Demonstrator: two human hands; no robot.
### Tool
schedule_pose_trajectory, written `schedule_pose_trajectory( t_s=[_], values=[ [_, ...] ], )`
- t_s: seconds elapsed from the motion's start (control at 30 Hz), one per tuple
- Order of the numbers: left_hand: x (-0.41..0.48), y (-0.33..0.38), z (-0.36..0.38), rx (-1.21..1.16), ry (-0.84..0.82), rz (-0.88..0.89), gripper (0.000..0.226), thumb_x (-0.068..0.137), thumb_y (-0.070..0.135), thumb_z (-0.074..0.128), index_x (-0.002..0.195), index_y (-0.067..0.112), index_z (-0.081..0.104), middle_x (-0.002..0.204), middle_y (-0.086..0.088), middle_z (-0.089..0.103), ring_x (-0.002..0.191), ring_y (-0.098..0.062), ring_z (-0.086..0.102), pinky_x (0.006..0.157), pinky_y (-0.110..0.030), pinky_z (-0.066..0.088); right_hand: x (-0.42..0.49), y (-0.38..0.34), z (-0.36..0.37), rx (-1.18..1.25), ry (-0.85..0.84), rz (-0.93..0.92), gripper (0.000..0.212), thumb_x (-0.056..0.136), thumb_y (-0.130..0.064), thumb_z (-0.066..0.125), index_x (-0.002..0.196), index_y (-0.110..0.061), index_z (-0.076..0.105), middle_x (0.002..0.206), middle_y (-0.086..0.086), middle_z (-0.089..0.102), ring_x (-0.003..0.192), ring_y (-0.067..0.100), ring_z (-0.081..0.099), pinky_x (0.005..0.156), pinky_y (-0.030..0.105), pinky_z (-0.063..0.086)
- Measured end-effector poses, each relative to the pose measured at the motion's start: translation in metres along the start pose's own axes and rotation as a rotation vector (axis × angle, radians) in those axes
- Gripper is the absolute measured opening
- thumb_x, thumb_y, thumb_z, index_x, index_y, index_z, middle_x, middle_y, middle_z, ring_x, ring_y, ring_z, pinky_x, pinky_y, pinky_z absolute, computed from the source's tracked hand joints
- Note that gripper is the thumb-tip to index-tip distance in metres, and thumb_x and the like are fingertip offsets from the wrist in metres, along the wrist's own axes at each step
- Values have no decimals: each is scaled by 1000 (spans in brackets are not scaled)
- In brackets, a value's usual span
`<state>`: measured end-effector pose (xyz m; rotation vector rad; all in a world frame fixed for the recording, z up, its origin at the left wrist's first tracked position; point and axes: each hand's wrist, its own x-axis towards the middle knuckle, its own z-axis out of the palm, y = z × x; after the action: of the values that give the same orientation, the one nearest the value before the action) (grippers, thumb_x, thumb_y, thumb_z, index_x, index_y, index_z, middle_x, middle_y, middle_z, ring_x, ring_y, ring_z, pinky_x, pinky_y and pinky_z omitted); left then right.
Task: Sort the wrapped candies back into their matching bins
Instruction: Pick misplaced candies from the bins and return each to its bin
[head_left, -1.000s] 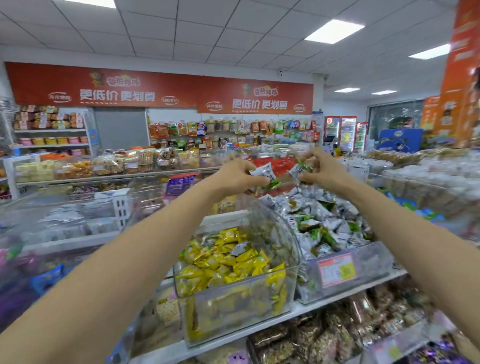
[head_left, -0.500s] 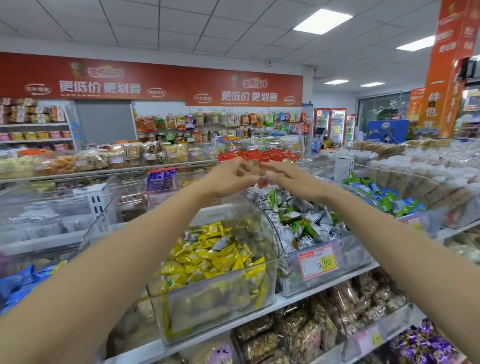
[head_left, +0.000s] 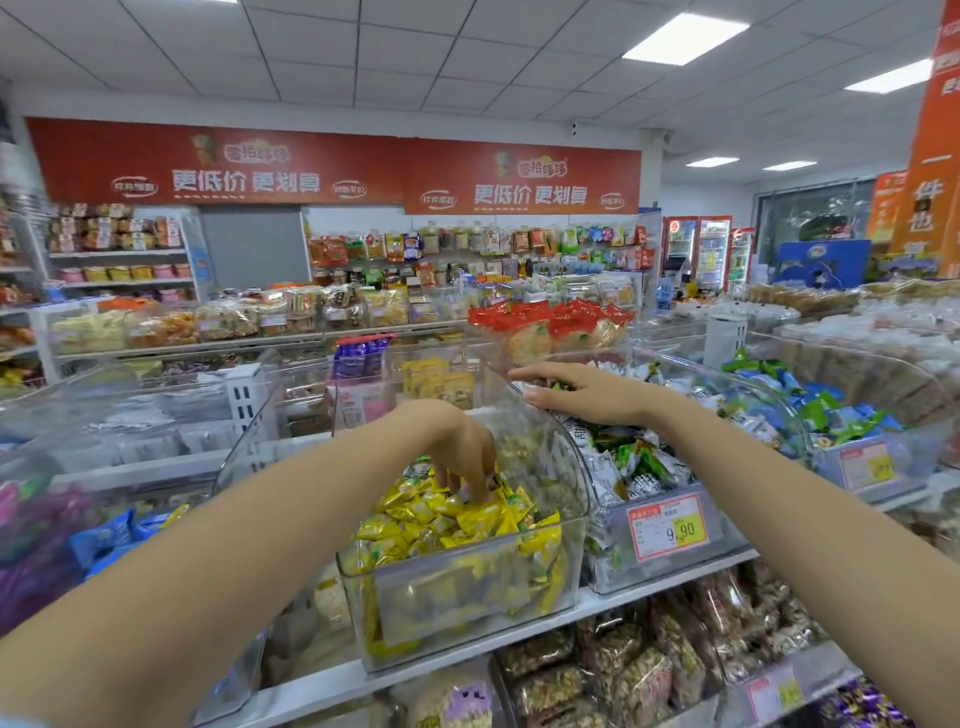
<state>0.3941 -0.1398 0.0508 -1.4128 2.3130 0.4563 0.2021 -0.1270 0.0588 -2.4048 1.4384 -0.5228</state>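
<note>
1. Nearest me, my left hand (head_left: 462, 457) is down in the clear bin of yellow candies (head_left: 447, 519), fingers curled and dug into the pile. I cannot tell whether they are pinched on a wrapper or only touching; the tips are buried.
2. To do this step well, I'd look for a stray wrapper of another colour among the yellow ones and nip only that one by a crimped end, so no neighbours ride up with it.
3. I'd lift straight up, clear of the bin's raised curved wall (head_left: 566, 452), before swinging sideways.
4. Just beyond, to the right, the bin of silver-and-green candies (head_left: 634, 462) with the price tag (head_left: 667, 527) on its front looks the likely home for any such stray.
5. Farther back, my right hand (head_left: 587, 389) hovers flat over that bin's rear, fingers spread and apparently empty; it could receive a hand-off or steady the wall.
</note>
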Motion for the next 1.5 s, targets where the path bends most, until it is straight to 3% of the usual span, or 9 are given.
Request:
schedule_pose_trajectory(
  t_s=[0.23,0.4,0.5,0.63,0.87,1.0,1.13,1.27,1.5],
  values=[
    [0,-1,6,80,116,60,32,87,4,65,119,3,62,105,-12,61,78,-21,58,65,-26,53,-3,6,0,78,9,-23,51,97,-51,43,145,-38,37,154,-16,30,140,8,31,113,35,27],
    [-14,-9,1,-98,122,63,49,82,-8,67,127,3,54,111,-18,61,81,-24,61,80,-37,58,-4,4,-3,49,32,-28,53,95,-53,46,145,-39,36,154,-15,31,137,7,33,112,35,28],
    [-29,-21,-15,-298,272,133,37,88,-8,55,122,6,56,97,-7,59,78,-20,60,78,-36,55,-2,-3,-6,99,141,-81,56,90,-56,49,142,-37,41,149,-12,39,131,8,41,111,38,35],
    [-50,-44,-30,-556,508,221,26,95,0,49,119,6,57,114,-17,59,92,-26,63,88,-42,57,9,-31,-10,117,240,-152,38,94,-43,54,131,-34,53,133,-10,54,118,6,53,99,27,43],
    [-88,-81,-26,-763,892,222,28,99,-1,37,114,3,60,131,-19,54,54,0,63,76,-34,55,56,-76,22,-38,-55,-95,30,95,-27,59,121,-13,65,118,-1,66,99,10,61,82,22,49],
    [-102,-91,-13,-836,892,214,34,100,-1,32,108,-1,64,141,-29,42,56,-4,62,82,-38,57,90,-75,53,-162,-226,-3,37,96,-22,57,131,-9,57,134,6,58,115,18,56,90,25,45],
    [-104,-102,-6,-919,852,224,22,100,6,44,107,0,65,122,-10,59,69,-13,62,68,-23,58,107,-74,60,-298,-414,95,42,95,-28,58,135,-17,54,138,2,52,123,22,52,103,39,47],
    [-107,-110,-1,-932,842,271,16,92,9,63,107,4,65,92,-2,62,70,-13,62,62,-16,53,122,-81,71,-309,-435,90,37,96,-30,55,132,-22,57,133,1,56,123,21,52,103,36,44],
    [-111,-113,4,-942,847,289,20,91,7,64,111,3,64,88,-8,62,71,-17,62,60,-14,52,132,-66,99,-349,-395,144,34,93,-34,58,124,-21,65,129,0,61,112,20,56,102,37,43]
  ],
)
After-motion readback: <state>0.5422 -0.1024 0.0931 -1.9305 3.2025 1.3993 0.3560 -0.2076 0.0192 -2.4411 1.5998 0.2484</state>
